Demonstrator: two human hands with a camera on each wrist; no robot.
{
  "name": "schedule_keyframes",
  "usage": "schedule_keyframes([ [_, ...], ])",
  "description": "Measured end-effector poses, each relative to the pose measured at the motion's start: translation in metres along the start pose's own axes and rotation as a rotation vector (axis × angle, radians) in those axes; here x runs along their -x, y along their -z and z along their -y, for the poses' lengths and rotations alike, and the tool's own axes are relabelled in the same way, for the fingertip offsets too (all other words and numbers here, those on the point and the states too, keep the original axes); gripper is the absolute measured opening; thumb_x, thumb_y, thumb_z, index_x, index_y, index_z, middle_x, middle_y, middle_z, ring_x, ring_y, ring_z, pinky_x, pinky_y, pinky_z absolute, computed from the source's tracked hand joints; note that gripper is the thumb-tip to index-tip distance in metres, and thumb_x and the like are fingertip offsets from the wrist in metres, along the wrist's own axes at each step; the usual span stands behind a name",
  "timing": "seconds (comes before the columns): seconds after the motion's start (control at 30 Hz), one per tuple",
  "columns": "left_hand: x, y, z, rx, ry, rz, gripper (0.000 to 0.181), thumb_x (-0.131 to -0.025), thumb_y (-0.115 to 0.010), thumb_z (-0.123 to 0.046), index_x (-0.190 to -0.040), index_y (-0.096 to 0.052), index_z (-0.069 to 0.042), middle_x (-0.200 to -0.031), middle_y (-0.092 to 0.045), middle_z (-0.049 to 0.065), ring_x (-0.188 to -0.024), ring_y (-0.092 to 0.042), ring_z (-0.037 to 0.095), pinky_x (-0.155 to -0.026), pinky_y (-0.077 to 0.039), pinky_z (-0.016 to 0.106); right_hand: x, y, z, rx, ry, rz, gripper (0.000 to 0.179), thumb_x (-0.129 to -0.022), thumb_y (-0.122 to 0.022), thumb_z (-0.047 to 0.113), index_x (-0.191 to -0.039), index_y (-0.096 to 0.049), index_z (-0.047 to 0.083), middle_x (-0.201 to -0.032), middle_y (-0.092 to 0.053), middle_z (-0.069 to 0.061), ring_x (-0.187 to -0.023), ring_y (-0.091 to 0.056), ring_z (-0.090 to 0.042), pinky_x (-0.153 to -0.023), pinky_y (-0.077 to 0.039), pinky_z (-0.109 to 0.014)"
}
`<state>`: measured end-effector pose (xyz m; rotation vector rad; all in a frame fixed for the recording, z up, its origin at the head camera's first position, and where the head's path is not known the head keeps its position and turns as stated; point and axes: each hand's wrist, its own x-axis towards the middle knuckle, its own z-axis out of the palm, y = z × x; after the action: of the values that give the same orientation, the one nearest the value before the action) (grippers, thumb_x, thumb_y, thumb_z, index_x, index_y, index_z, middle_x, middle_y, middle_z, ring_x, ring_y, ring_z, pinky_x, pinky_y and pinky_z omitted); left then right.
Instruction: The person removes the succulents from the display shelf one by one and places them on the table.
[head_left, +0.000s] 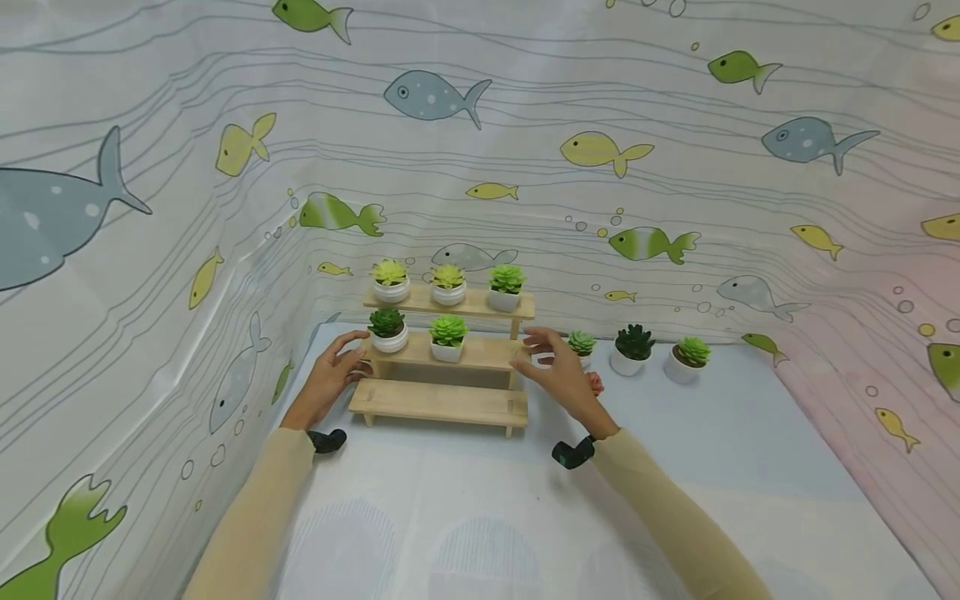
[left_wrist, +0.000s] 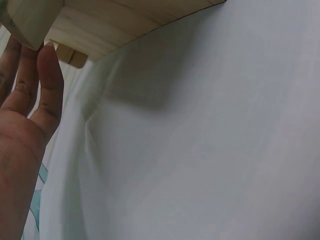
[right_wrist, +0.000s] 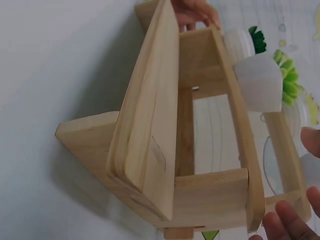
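A three-tier wooden plant stand [head_left: 438, 400] stands against the back wall between both hands. Three potted succulents line its top tier, among them a light-green one [head_left: 506, 287]. On the middle tier are a dark-green succulent [head_left: 387, 330] at the left and a bright-green succulent [head_left: 447, 337] in a square white pot. My left hand [head_left: 330, 379] is at the stand's left end; in the left wrist view its extended fingers [left_wrist: 49, 75] reach up to the wood. At the right end of the middle tier, my right hand [head_left: 558, 375] has thumb and fingers spread apart, holding nothing.
Right of the stand, a dark-green potted plant [head_left: 632, 350] and a green succulent [head_left: 687, 360] stand on the pale table cover [head_left: 750, 433]. A small light-green succulent [head_left: 581, 343] and a red plant [head_left: 595, 383] are partly hidden behind my right hand. Fish-patterned sheeting [head_left: 525, 233] rises behind.
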<state>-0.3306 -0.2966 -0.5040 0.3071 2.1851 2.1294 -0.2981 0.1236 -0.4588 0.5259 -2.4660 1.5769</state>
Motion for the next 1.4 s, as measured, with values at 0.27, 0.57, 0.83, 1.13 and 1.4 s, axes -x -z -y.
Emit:
schedule_keyframes([
  [0.27,-0.003,-0.008,0.001,0.014,0.029,-0.005,0.046,-0.098,-0.054,-0.034,-0.141,-0.043,-0.023,-0.107,-0.063,0.018,-0.110,-0.048,0.053,-0.087,-0.045,0.048,-0.005,-0.011,0.007,0.078,0.091,-0.030,0.056,-0.083,-0.075,0.033,-0.132,-0.052,0.019,-0.123,-0.057,-0.010,-0.109,-0.053,-0.024,-0.089,-0.041,-0.049],
  [0.57,-0.001,-0.011,-0.001,0.017,0.016,-0.004,0.047,-0.098,-0.054,-0.034,-0.141,-0.042,-0.023,-0.112,-0.058,0.026,-0.109,-0.048,0.052,-0.087,-0.045,0.049,-0.019,-0.019,0.021,0.119,0.108,0.006,0.058,-0.083,-0.074,0.037,-0.134,-0.051,0.022,-0.120,-0.058,0.000,-0.110,-0.054,-0.023,-0.095,-0.043,-0.042],
  [0.83,-0.004,-0.009,-0.005,0.007,-0.008,-0.004,0.048,-0.097,-0.055,-0.034,-0.141,-0.043,-0.022,-0.104,-0.064,0.014,-0.108,-0.050,0.051,-0.086,-0.047,0.046,-0.030,-0.028,0.029,0.047,0.076,0.071,0.062,-0.084,-0.074,0.036,-0.138,-0.047,0.022,-0.124,-0.055,-0.003,-0.114,-0.052,-0.026,-0.095,-0.043,-0.043],
  [1.13,-0.011,-0.001,0.006,0.010,0.007,-0.055,0.046,-0.095,-0.056,-0.037,-0.139,-0.046,-0.028,-0.107,-0.063,0.017,-0.106,-0.053,0.046,-0.084,-0.049,0.041,-0.040,-0.050,0.033,0.043,0.067,0.124,0.069,-0.082,-0.076,0.036,-0.140,-0.046,0.017,-0.124,-0.056,-0.010,-0.112,-0.055,-0.025,-0.094,-0.044,-0.041],
  [1.4,0.002,-0.002,-0.001,0.010,0.023,-0.037,0.045,-0.097,-0.055,-0.032,-0.140,-0.044,-0.022,-0.104,-0.063,0.017,-0.108,-0.049,0.052,-0.086,-0.046,0.048,-0.043,-0.068,0.033,0.071,0.058,0.148,0.075,-0.080,-0.076,0.043,-0.142,-0.045,0.015,-0.122,-0.056,-0.004,-0.110,-0.055,-0.019,-0.091,-0.046,-0.036],
])
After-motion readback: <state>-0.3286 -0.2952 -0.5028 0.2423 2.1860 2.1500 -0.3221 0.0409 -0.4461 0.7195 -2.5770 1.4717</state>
